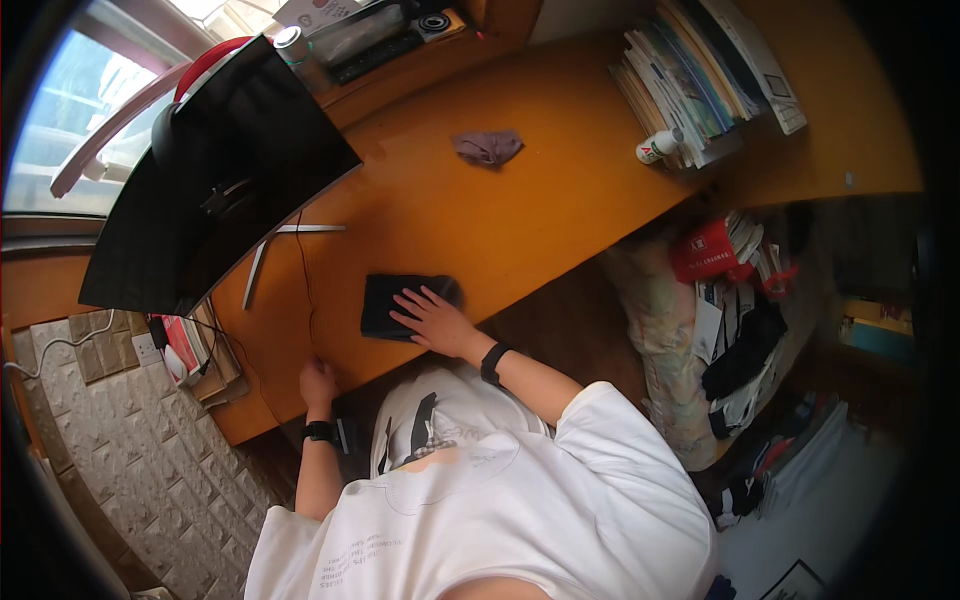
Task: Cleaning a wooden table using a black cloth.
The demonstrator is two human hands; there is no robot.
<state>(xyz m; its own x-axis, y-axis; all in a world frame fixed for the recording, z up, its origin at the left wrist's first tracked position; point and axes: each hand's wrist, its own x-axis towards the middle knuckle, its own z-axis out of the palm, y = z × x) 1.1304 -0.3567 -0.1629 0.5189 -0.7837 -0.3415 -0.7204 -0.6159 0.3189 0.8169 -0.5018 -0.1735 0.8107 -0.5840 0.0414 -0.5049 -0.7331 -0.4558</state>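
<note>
My right hand (435, 319) lies with fingers spread on a folded black cloth (381, 307) near the front edge of the wooden desk (420, 217). Close to that edge, further left, my left hand (319, 381) is curled beside a thin dark cable (306, 262); whether it holds the cable cannot be told. A crumpled purplish-brown cloth (489, 148) lies farther back on the desktop. Dark bands circle both wrists.
A curved black monitor (225, 172) on a metal stand (259, 262) fills the left side. Upright books (682, 82) and a white bottle (658, 146) stand at the back right. Books and papers (202, 360) lie at the desk's left end. A red bag (705, 251) rests beyond the right edge.
</note>
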